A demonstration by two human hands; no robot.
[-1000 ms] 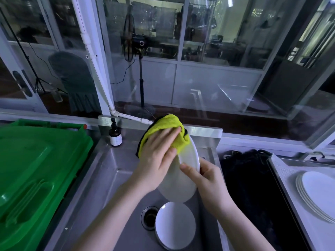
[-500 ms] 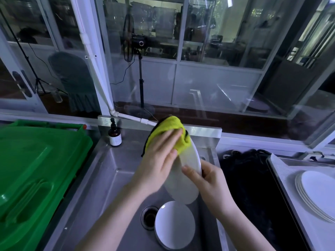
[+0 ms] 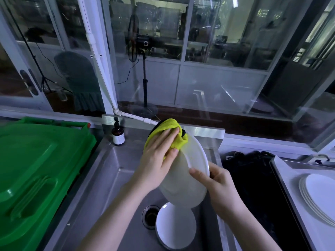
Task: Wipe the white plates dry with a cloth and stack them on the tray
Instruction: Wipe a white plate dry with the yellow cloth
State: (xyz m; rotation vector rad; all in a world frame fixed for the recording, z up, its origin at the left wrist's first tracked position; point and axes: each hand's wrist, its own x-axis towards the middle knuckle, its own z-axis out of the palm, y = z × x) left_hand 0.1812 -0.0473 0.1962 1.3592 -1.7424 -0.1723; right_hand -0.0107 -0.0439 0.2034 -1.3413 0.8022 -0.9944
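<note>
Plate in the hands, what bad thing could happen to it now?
It could slip: only the right grip pinches the plate by its rim while the left grip pushes the cloth on it. It hangs over a second plate in the sink, so a drop might chip both.

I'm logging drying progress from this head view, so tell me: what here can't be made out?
- Held round white plate: far face turned away from the head camera; the yellow cloth and left hand cover its upper part.
- Stack of white plates on the tray: cut by the right edge, count unclear.
- Second white plate in the steel sink: top hidden by the held plate.
- Brown pump bottle: label too small.
</note>
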